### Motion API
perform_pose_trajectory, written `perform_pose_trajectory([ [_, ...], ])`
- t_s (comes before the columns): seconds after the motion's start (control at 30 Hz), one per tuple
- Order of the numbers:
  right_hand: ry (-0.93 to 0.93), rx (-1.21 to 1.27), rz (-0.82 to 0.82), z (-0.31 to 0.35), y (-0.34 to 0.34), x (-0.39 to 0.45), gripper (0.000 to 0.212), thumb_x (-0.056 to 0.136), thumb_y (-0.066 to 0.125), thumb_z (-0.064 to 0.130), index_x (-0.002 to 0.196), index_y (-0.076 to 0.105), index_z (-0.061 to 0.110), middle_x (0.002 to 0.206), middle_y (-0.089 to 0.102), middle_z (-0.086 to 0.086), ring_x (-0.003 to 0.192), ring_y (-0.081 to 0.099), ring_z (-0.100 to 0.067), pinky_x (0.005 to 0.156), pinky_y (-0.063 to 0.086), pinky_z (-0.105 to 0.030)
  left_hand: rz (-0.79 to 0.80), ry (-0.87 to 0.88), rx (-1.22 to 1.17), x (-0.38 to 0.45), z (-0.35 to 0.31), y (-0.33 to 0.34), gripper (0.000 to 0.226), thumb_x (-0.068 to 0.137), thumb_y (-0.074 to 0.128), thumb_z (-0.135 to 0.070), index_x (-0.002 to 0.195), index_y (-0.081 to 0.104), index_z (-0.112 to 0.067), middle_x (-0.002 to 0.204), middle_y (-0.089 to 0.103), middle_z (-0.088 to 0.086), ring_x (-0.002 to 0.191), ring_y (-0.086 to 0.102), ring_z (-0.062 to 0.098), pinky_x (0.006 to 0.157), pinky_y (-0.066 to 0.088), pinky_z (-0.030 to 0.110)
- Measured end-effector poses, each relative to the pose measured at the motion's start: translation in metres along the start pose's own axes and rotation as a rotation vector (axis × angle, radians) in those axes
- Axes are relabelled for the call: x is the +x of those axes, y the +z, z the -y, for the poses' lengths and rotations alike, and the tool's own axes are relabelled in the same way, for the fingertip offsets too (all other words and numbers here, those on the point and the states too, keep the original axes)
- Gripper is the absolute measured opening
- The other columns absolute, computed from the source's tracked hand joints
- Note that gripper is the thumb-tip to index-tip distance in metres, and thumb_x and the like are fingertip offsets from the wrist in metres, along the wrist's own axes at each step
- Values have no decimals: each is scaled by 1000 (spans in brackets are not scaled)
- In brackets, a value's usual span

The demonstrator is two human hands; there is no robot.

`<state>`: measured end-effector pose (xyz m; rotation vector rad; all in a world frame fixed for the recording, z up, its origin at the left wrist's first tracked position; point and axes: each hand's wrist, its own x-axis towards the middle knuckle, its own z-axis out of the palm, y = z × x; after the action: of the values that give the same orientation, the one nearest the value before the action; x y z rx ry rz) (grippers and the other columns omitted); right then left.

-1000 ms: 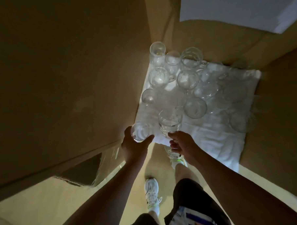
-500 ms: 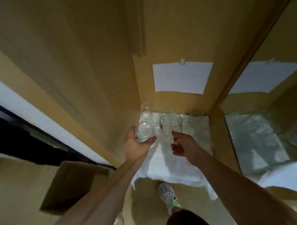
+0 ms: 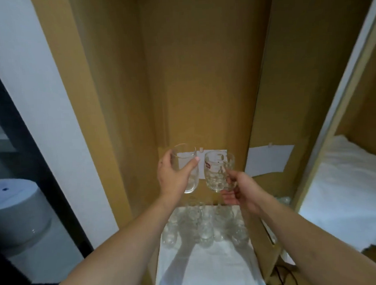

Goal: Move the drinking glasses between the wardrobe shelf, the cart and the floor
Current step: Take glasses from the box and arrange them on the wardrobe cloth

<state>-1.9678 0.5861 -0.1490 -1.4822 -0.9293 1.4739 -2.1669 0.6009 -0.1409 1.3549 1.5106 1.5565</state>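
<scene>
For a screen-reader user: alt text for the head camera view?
Two raised hands each hold a glass inside a wooden wardrobe: the left hand grips a smooth tumbler, the right hand a dimpled glass mug. Below, more glasses stand on a white cloth.

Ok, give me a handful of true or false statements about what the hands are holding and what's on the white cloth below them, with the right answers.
1. The left hand holds a smooth glass. True.
2. The right hand is empty. False: it grips a dimpled mug by its handle.
3. More glasses stand on the white cloth below. True.
4. Both held glasses rest on the cloth. False: they are raised above it.
5. The two held glasses are stacked. False: they are side by side.
</scene>
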Motion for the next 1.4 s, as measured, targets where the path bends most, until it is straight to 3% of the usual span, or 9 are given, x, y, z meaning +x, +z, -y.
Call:
perform_pose_trajectory([
  [0.23, -53, 14, -98, 14, -38, -52, 37, 99, 48, 47, 77, 53, 17, 79, 65, -18, 53, 59, -23, 65, 60, -36, 57, 22, -193, -33, -43, 12, 74, 73, 84, -58, 134, 53, -29, 131, 62, -7, 118, 59, 10, 91, 46, 26],
  [0.4, -88, 21, -130, 12, -71, -76, 45, 99, 48, 46, 63, 45, 20, 74, 68, -19, 57, 56, -25, 61, 56, -31, 83, 33, -249, -57, -65, 32, 55, 70, 76, -66, 113, 58, -37, 110, 69, -10, 104, 65, 14, 96, 54, 52],
  [0.6, -103, 12, -127, 8, -132, -106, 49, 97, 51, 39, 53, 41, 21, 71, 54, -18, 49, 36, -19, 49, 32, -25, 147, 60, -231, -97, -86, 83, 35, 72, 73, -67, 96, 57, -47, 94, 70, -15, 97, 67, 12, 94, 55, 52],
  [0.7, -98, -27, -136, 1, -171, -123, 49, 94, 53, 38, 50, 41, 22, 70, 55, -18, 51, 38, -22, 51, 34, -26, 160, 32, -216, -125, -94, 112, 43, 69, 70, -72, 99, 53, -45, 97, 67, -12, 97, 67, 15, 93, 55, 53],
  [0.83, -77, -19, -164, -12, -223, -147, 42, 91, 56, 38, 55, 43, 20, 67, 57, -19, 48, 38, -22, 51, 34, -26, 177, 44, -217, -161, -105, 151, 27, 64, 71, -72, 87, 57, -67, 90, 69, -11, 89, 68, 14, 91, 56, 52],
  [0.97, -62, -22, -206, -26, -269, -167, 42, 90, 57, 41, 56, 45, 19, 67, 63, -20, 43, 44, -22, 48, 42, -24, 221, 25, -223, -195, -114, 187, 39, 68, 74, -69, 91, 62, -40, 82, 72, -4, 80, 68, 20, 86, 56, 57],
  [1.17, -26, 36, -266, -41, -336, -193, 44, 88, 58, 41, 52, 42, 20, 60, 56, -14, 39, 37, -18, 44, 37, -21, 290, -5, -243, -239, -132, 240, 42, 68, 76, -70, 85, 60, -35, 75, 61, 4, 70, 55, 37, 65, 51, 52],
  [1.3, -18, 69, -329, -45, -376, -209, 45, 85, 59, 41, 50, 41, 21, 66, 52, -15, 42, 32, -17, 48, 32, -23, 308, 35, -188, -262, -143, 275, 41, 70, 71, -73, 89, 61, -38, 88, 69, -2, 82, 67, 28, 78, 58, 55],
  [1.4, -7, 65, -372, -50, -401, -215, 44, 87, 59, 44, 53, 44, 21, 66, 60, -17, 44, 41, -20, 51, 43, -26, 342, 29, -193, -277, -148, 297, 48, 69, 71, -73, 94, 61, -34, 100, 70, 7, 89, 67, 35, 82, 56, 58],
])
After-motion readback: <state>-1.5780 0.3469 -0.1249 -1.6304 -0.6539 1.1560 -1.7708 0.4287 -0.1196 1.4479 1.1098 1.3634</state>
